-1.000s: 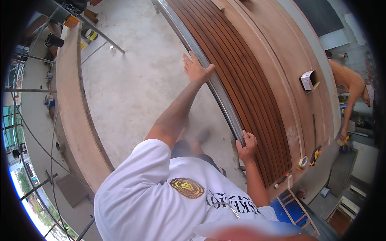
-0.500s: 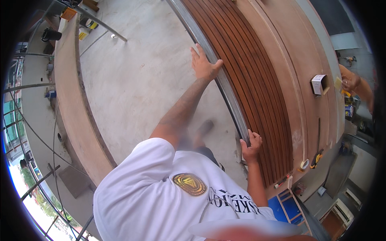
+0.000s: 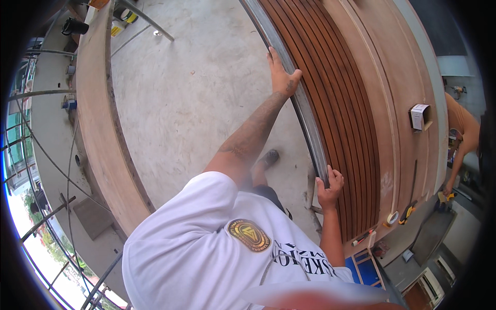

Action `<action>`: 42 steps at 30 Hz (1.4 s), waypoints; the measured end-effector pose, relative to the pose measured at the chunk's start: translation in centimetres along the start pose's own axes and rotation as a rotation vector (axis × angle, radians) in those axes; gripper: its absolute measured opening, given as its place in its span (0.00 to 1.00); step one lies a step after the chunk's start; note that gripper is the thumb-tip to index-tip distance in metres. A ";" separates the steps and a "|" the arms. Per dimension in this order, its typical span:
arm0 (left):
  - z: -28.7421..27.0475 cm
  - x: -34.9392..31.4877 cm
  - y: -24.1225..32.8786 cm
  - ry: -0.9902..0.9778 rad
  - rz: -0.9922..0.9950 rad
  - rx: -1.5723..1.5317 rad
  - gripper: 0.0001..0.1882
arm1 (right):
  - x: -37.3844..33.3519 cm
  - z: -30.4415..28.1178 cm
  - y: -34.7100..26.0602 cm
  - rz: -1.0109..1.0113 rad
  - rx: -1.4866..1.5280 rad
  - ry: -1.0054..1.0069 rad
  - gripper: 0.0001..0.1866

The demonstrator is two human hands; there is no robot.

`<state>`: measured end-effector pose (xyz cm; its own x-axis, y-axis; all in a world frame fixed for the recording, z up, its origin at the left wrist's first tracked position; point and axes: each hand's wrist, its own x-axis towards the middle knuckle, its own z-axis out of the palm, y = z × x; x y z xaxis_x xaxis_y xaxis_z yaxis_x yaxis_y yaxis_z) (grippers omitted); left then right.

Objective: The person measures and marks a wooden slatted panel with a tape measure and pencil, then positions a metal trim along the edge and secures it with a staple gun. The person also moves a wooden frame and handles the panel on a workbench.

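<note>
A long grey metal bar (image 3: 305, 116) runs along the near edge of a panel of dark brown wooden slats (image 3: 336, 108). My left hand (image 3: 284, 77) straddles the bar farther up, thumb on the slat side and fingers over the floor side. Close to the bar's lower end, my right hand (image 3: 330, 187) holds it too, with the thumb on one side and the fingers on the other. The undersides of both grips are hidden.
Beyond the slats lies a pale wooden surface (image 3: 385, 77) bearing a small white box (image 3: 419, 118), a tape roll (image 3: 392, 218) and a yellow-black tool (image 3: 407, 213). A co-worker's arm (image 3: 465, 129) reaches down at right. A long board (image 3: 95, 103) and metal poles stand left.
The view has shifted, and my left hand and the bar's upper part appear farther right. Both hands stay on the bar. The co-worker's hand has moved from near the white box to lower down.
</note>
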<state>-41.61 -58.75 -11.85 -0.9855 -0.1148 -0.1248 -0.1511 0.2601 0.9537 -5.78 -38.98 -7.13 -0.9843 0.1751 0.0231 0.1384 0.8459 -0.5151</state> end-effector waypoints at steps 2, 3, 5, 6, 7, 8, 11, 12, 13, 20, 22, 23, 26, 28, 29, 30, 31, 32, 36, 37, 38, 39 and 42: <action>0.2 0.1 0.0 0.017 0.006 -0.031 0.62 | 0.0 0.0 0.1 -0.003 0.011 0.003 0.33; 0.3 0.1 0.0 0.014 -0.007 -0.040 0.62 | 0.0 0.0 0.1 0.006 -0.002 -0.007 0.33; 0.4 0.2 -0.1 0.023 0.005 -0.073 0.62 | -0.1 0.0 0.2 -0.001 -0.005 -0.003 0.33; 0.4 0.2 -0.1 0.019 0.003 -0.088 0.62 | -0.1 0.0 0.2 0.001 -0.010 -0.007 0.33; 0.4 0.2 -0.2 0.018 -0.005 -0.094 0.61 | -0.1 0.0 0.1 0.002 -0.009 -0.008 0.33; 0.4 0.2 -0.2 0.018 -0.013 -0.100 0.61 | -0.1 0.0 0.1 0.006 -0.006 -0.009 0.33; 0.4 0.4 -0.3 0.020 -0.008 -0.110 0.62 | 0.0 -0.1 0.1 0.007 -0.001 -0.011 0.33; 0.4 0.4 -0.4 0.025 -0.007 -0.108 0.62 | 0.0 -0.1 0.1 0.007 0.000 -0.011 0.33; 0.4 0.5 -0.4 0.022 -0.001 -0.128 0.62 | 0.0 -0.1 0.1 0.007 0.003 -0.011 0.33; 0.2 0.6 -0.6 -0.009 -0.012 -0.228 0.62 | 0.2 0.1 0.1 0.004 0.029 -0.003 0.33; 0.2 0.6 -0.5 -0.007 0.000 -0.223 0.62 | 0.1 0.1 0.1 0.023 0.013 -0.012 0.32; 0.1 0.6 -0.5 -0.001 0.016 -0.220 0.62 | 0.1 0.1 0.0 0.031 0.014 -0.013 0.32; 0.1 0.5 -0.2 0.012 0.012 -0.208 0.63 | 0.1 0.0 -0.1 0.018 0.018 -0.005 0.32; 0.1 0.4 0.0 0.010 -0.006 -0.212 0.62 | 0.1 0.0 -0.1 0.025 0.025 -0.007 0.32; 0.1 0.3 0.0 0.006 -0.014 -0.223 0.62 | 0.1 0.0 -0.1 0.026 0.028 -0.010 0.32; 0.1 0.3 0.1 0.004 -0.023 -0.236 0.62 | 0.1 0.0 -0.1 0.034 0.027 -0.016 0.32; 0.0 0.3 0.2 0.007 -0.023 -0.237 0.62 | 0.1 0.0 -0.1 0.040 0.026 -0.020 0.32; 0.0 0.3 0.3 0.008 -0.023 -0.237 0.61 | 0.1 0.0 -0.1 0.048 0.025 -0.023 0.32; -0.1 0.5 0.6 -0.019 -0.074 -0.189 0.62 | 0.1 0.1 -0.2 0.027 0.021 -0.006 0.32; -0.1 0.5 0.6 -0.019 -0.072 -0.179 0.62 | 0.1 0.0 -0.2 0.021 0.023 -0.004 0.32; -0.1 0.5 0.7 -0.021 -0.078 -0.172 0.62 | 0.1 0.0 -0.2 0.017 0.033 -0.003 0.32; -0.1 0.4 0.8 -0.024 -0.083 -0.165 0.62 | 0.2 0.0 -0.3 0.019 0.023 -0.006 0.32; -0.1 0.4 0.7 0.008 -0.060 -0.209 0.62 | 0.3 -0.1 -0.4 0.023 0.018 -0.004 0.31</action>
<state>-42.07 -58.67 -11.18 -0.9744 -0.1322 -0.1818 -0.1896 0.0487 0.9807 -6.09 -39.27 -6.84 -0.9813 0.1925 0.0076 0.1592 0.8325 -0.5307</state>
